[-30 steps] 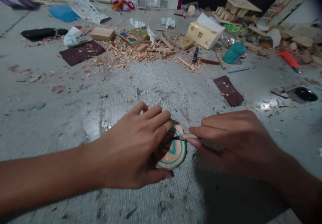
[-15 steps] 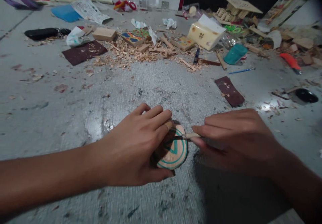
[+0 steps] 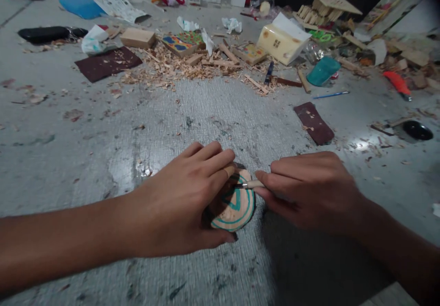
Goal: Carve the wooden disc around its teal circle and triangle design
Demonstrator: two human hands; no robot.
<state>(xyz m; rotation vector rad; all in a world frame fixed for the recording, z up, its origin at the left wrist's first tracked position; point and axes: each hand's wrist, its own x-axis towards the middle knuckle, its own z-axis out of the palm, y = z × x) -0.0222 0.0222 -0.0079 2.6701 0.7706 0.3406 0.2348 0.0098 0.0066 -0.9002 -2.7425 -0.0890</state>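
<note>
A round wooden disc [image 3: 242,209] painted with green rings and an angular green mark lies on the grey surface in front of me. My left hand [image 3: 192,200] grips it from the left, fingers over the far edge and thumb at the near edge, covering its left part. In my right hand [image 3: 305,191] is a thin paintbrush [image 3: 253,184] with a pale handle and metal ferrule, pinched close to the ferrule. Its dark tip reaches over the disc beside my left fingers; whether the bristles touch the wood I cannot tell.
Wood shavings [image 3: 185,67] are heaped beyond my hands, with a wooden block [image 3: 138,37] and a tissue pack [image 3: 282,42]. Dark sandpaper pieces [image 3: 108,63] lie left and right. Farther right are a teal container [image 3: 323,71], a blue brush [image 3: 331,94] and an orange-handled cutter [image 3: 397,85].
My right hand and the brush have moved left, bringing the tip farther over the disc. My left hand keeps its hold. The view has shifted slightly.
</note>
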